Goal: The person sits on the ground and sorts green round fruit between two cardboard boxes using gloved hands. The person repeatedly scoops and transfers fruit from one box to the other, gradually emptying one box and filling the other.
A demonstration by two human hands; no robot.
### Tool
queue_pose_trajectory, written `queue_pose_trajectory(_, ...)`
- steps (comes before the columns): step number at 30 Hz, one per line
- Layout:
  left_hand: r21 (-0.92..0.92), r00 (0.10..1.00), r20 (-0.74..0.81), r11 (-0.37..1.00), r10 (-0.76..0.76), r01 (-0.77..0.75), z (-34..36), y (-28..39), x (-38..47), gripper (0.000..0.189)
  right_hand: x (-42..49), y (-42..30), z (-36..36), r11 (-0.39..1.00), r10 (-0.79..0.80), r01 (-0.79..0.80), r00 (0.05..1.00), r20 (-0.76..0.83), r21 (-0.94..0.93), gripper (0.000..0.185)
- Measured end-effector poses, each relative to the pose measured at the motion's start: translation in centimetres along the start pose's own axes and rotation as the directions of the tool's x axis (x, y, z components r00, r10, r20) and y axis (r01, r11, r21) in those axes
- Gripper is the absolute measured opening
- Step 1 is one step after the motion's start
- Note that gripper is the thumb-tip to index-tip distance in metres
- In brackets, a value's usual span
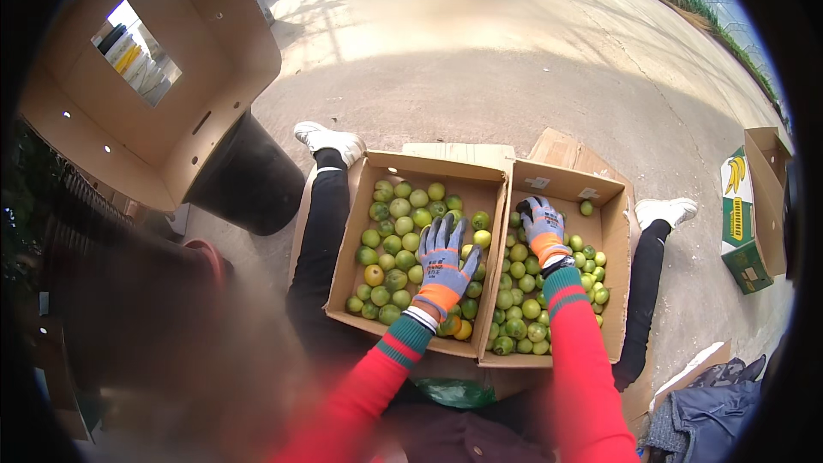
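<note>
Two open cardboard boxes stand side by side between my outstretched legs. Green tomatoes [393, 244] fill much of the left box [345, 231], with a few orange ones [373, 274] among them. My left hand [445, 260], in a grey and orange work glove, lies palm down over these tomatoes with its fingers spread. In the right box [614, 225], smaller green tomatoes [531, 308] cover much of the bottom. My right hand [543, 222], gloved alike, reaches down near that box's left wall, fingers bent downward; whether they hold a tomato is hidden.
At the upper left, a large cardboard box [212, 45] sits on a black tub [257, 173]. A green and white banana carton [739, 218] stands on the concrete floor at right. Dark clothing [714, 418] lies at lower right, and green plastic [456, 392] lies near my lap.
</note>
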State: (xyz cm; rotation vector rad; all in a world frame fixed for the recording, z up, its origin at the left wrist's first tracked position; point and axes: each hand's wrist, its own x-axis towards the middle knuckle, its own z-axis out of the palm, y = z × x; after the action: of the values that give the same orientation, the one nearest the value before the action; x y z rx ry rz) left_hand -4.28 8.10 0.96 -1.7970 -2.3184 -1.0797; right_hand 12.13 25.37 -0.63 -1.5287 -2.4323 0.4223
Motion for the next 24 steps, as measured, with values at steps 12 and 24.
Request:
queue_pose_trajectory(12,-0.164,0.994,-0.086,0.983,0.063,-0.077,-0.1,1.1,-0.5,0.068,-5.4,-2.4,-1.7,0.95,-0.106,0.198,0.933,-0.344,0.243,0.03)
queue_pose_trajectory(24,-0.252,0.915,-0.024,0.884,0.402,-0.395,-1.1,3.5,-0.9,0.062,-12.6,-6.7,-3.6,0.66,0.032,0.163,0.969,-0.244,0.734,0.023)
